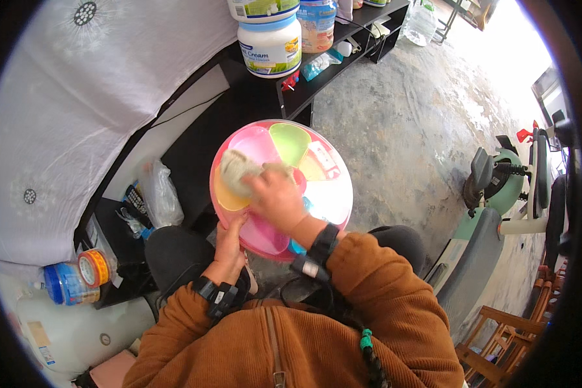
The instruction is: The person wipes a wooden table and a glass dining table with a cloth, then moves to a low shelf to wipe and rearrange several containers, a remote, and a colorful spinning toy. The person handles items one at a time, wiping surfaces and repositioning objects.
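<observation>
A round pink divided tray (267,238) is held over my lap, with pink, green, yellow and blue compartments. Its right side is washed out by glare. My left hand (229,244) grips the near left rim, thumb on top and fingers mostly hidden beneath. In my right hand (280,198), slightly blurred, is a bunched pale greyish cloth (237,174). The cloth lies over the left compartments, across parts of the pink one and the yellow one (228,196). A green compartment (291,143) shows at the far side.
A black shelf unit (252,104) beyond the tray bears a white plastic tub (270,53). On the left are a clear plastic bag (161,194) and rolls of tape (94,268). A grey-and-green exercise machine (480,257) stands at right, near a wooden frame (502,334).
</observation>
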Demonstrator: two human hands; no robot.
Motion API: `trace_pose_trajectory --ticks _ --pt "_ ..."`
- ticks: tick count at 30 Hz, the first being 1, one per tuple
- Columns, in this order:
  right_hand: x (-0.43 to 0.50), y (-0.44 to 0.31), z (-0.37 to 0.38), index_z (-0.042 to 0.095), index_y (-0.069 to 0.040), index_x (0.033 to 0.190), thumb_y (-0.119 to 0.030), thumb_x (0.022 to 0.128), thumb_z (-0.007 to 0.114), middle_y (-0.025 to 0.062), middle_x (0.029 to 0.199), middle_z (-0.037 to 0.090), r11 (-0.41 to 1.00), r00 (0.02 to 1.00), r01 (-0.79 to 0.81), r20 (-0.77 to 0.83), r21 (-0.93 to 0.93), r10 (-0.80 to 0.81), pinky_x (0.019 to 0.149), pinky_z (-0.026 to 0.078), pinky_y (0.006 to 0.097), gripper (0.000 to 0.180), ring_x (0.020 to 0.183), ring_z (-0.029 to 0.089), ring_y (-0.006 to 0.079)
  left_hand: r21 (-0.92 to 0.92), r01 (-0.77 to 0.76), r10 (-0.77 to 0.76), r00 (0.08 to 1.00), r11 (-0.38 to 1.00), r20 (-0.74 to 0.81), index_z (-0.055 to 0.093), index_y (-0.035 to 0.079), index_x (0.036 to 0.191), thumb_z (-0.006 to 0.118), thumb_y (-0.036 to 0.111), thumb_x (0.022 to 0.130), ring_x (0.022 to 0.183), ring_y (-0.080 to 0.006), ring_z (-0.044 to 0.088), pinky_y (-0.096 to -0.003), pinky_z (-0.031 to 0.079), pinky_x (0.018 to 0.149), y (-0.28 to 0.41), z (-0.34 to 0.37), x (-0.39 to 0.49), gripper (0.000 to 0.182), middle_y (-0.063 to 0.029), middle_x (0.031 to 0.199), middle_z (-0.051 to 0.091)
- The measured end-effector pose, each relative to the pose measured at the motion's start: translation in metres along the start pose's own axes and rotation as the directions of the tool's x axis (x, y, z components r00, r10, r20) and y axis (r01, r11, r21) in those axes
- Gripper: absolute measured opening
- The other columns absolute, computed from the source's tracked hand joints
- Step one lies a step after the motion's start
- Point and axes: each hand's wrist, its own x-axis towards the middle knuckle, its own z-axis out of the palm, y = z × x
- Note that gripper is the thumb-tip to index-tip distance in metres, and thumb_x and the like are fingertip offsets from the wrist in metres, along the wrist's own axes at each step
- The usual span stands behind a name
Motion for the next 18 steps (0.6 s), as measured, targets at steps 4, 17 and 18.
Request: trace_pose_trajectory --ticks 4,17,18 --pt "0.039 0.072 -0.003 0.062 -0.016 0.128 -0.014 0.085 0.066 0.0193 0.114 0.064 0.948 0.948 -0.309 0.059 -0.072 0.313 0.084 0.056 0.0475 0.043 0.102 0.066 0.0412 0.088 0.114 -0.120 0.991 0.990 0.065 0.052 0.006 0.106 0.057 0.016 0.098 0.098 -0.0197 0.066 -0.0394 0.055 0.085 0.024 0.006 -0.006 0.013 -0.0095 0.099 0.067" --pt "-0.074 0.165 0.148 0.064 -0.011 0.129 -0.031 0.088 0.063 0.0264 0.119 0.068 0.786 0.677 -0.617 0.493 -0.024 0.547 0.090 0.055 0.0483 0.046 0.099 0.069 0.0450 0.197 -0.194 0.265 0.852 0.961 -0.452 0.061 0.003 0.092 0.063 0.021 0.099 0.078 -0.0158 0.065 -0.0301 0.053 0.074 -0.049 -0.089 0.136 0.020 -0.0087 0.087 0.069" --pt "-0.077 0.178 0.146 0.063 -0.009 0.131 -0.033 0.088 0.062 0.0266 0.119 0.068 0.671 0.611 -0.740 0.451 0.036 0.650 0.092 0.055 0.0470 0.049 0.102 0.069 0.0441 0.422 -0.175 0.387 0.780 0.889 -0.492 0.062 0.001 0.095 0.066 0.021 0.097 0.081 -0.0191 0.066 -0.0325 0.053 0.077 -0.052 -0.103 0.142 0.021 -0.0098 0.089 0.070"
